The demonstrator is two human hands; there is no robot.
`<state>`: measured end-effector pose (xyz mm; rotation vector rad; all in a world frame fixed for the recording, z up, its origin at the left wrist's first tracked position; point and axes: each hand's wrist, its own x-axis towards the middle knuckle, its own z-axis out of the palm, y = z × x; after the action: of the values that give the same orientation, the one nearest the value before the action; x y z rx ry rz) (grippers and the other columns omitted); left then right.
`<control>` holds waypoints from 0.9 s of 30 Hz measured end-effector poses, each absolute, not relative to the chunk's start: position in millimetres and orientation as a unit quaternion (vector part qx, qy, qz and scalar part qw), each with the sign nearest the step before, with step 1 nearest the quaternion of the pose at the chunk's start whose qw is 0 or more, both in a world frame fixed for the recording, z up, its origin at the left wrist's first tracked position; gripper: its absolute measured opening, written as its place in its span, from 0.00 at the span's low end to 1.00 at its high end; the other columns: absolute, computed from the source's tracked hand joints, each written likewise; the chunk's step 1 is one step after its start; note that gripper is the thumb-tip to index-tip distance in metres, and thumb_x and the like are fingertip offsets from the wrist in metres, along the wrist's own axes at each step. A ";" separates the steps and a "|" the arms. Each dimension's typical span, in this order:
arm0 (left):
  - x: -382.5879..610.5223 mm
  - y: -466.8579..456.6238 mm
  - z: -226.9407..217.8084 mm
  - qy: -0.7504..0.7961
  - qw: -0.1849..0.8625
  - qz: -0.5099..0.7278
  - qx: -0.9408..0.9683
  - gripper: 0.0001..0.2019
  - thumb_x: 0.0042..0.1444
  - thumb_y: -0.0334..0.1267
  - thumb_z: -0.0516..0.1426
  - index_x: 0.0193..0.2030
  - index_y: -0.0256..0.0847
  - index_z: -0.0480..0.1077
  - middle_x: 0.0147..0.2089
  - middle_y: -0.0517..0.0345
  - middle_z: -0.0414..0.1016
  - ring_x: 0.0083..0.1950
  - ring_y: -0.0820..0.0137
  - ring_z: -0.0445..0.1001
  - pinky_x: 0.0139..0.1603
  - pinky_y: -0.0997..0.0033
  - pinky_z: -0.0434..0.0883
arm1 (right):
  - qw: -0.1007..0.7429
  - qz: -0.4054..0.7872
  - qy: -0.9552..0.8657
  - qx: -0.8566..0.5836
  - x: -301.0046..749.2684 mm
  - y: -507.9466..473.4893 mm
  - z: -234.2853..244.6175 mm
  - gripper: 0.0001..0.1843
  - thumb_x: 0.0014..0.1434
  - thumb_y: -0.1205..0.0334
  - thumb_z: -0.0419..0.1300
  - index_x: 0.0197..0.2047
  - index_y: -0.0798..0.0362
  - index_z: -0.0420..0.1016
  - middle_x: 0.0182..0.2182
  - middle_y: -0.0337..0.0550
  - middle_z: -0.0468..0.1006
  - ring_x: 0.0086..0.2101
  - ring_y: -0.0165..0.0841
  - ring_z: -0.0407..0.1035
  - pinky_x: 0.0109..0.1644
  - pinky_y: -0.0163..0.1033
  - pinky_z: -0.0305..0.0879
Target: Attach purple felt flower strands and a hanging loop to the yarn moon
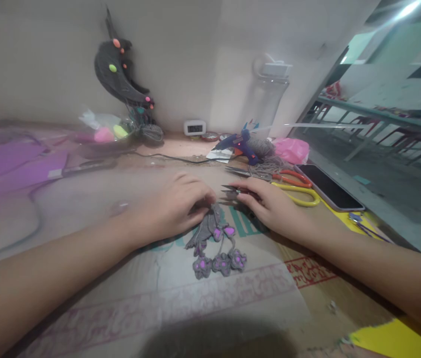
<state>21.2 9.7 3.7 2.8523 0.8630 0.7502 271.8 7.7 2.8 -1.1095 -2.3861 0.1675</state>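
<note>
Printed surface (255, 303) beneath fuzzy grey flowers (221, 264)

We counted three purple-dotted grey flowers (221, 264) in a row, one blue glue gun (247, 142), one white clock (195, 128), one dark-grey crescent (106, 77), one black-screened phone (330, 188).

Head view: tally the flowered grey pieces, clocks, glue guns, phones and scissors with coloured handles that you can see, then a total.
Flowered grey piece: 1
White digital clock: 1
Blue glue gun: 1
Phone: 1
Scissors with coloured handles: 2, orange-handled scissors and yellow-handled scissors
Total: 6
</note>
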 end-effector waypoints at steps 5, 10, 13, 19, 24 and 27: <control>19.9 10.0 4.2 0.259 0.022 0.226 0.939 0.07 0.62 0.35 0.52 0.42 0.42 0.71 0.40 0.57 0.73 0.46 0.66 0.68 0.53 0.63 0.61 | 0.216 0.076 -0.915 -0.332 279.3 7.9 4.8 0.16 0.67 0.60 0.52 0.52 0.54 0.75 0.40 0.47 0.78 0.42 0.36 0.70 0.46 0.40 0.65; 20.2 10.4 4.4 0.262 0.023 0.222 0.939 0.08 0.63 0.36 0.51 0.43 0.42 0.72 0.40 0.57 0.73 0.46 0.66 0.68 0.52 0.63 0.61 | 0.176 0.066 -0.933 -0.306 279.3 3.7 7.1 0.16 0.67 0.59 0.52 0.53 0.53 0.74 0.39 0.48 0.77 0.40 0.36 0.69 0.44 0.41 0.63; 20.2 10.5 4.5 0.260 0.024 0.221 0.940 0.08 0.63 0.36 0.51 0.42 0.42 0.72 0.40 0.57 0.73 0.46 0.66 0.68 0.53 0.63 0.61 | 0.161 0.049 -0.938 -0.304 278.6 2.6 7.9 0.17 0.67 0.58 0.52 0.54 0.52 0.74 0.38 0.49 0.77 0.39 0.37 0.69 0.44 0.41 0.62; 20.0 10.6 5.0 0.261 0.028 0.218 0.940 0.07 0.62 0.35 0.52 0.42 0.42 0.72 0.39 0.58 0.73 0.45 0.67 0.68 0.52 0.63 0.61 | 0.141 0.045 -0.943 -0.298 274.9 3.7 10.3 0.17 0.67 0.59 0.52 0.53 0.53 0.75 0.35 0.47 0.76 0.37 0.35 0.68 0.41 0.40 0.60; 20.2 11.0 4.0 0.260 0.032 0.220 0.940 0.08 0.62 0.35 0.52 0.42 0.42 0.72 0.39 0.58 0.73 0.45 0.67 0.68 0.52 0.63 0.61 | 0.159 0.055 -0.942 -0.290 275.7 6.3 6.4 0.15 0.67 0.61 0.52 0.51 0.53 0.77 0.32 0.46 0.76 0.35 0.34 0.68 0.38 0.38 0.59; 20.2 11.1 3.7 0.263 0.034 0.217 0.939 0.08 0.63 0.36 0.52 0.43 0.42 0.72 0.39 0.58 0.73 0.45 0.67 0.68 0.52 0.63 0.61 | 0.176 0.080 -0.936 -0.295 278.3 7.1 3.7 0.15 0.67 0.61 0.53 0.51 0.52 0.77 0.33 0.45 0.77 0.35 0.33 0.69 0.39 0.37 0.60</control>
<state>20.2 11.1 3.7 2.8893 0.8098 0.6667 278.3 7.1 3.7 -0.8362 -2.6489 0.2264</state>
